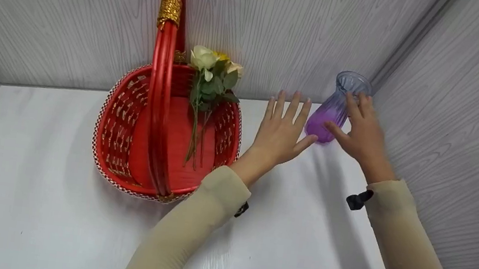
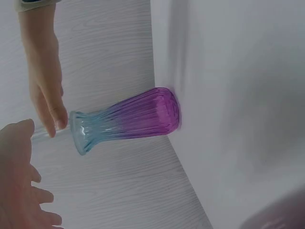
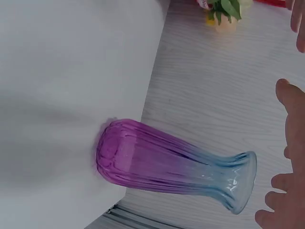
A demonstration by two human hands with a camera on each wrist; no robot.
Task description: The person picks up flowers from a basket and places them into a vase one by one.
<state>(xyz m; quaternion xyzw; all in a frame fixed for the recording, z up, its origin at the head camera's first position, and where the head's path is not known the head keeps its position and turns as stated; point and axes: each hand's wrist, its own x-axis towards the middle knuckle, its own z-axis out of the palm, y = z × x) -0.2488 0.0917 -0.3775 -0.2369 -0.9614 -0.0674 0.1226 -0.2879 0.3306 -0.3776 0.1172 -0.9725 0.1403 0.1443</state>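
Observation:
A ribbed glass vase (image 1: 325, 122), purple at the base and pale blue at the flared rim, stands upright near the back right corner. My right hand (image 1: 365, 134) is raised at the vase's neck, fingers extended, covering part of it in the head view. In the right wrist view the right hand (image 3: 288, 176) appears apart from the vase (image 3: 167, 162). To the left of the vase, my left hand (image 1: 281, 130) hovers palm down with fingers spread. The left wrist view shows the left hand (image 2: 19, 176) and right hand (image 2: 45, 71) near the rim of the vase (image 2: 128, 119). Both hands hold nothing.
A red woven basket (image 1: 118, 174) with a tall arched handle (image 1: 159, 97) stands to the left on the white table (image 1: 30, 200). Artificial flowers (image 1: 214, 76), white, yellow and peach, lean inside it against the back. Grey wood-grain walls (image 1: 279, 30) enclose the back and right.

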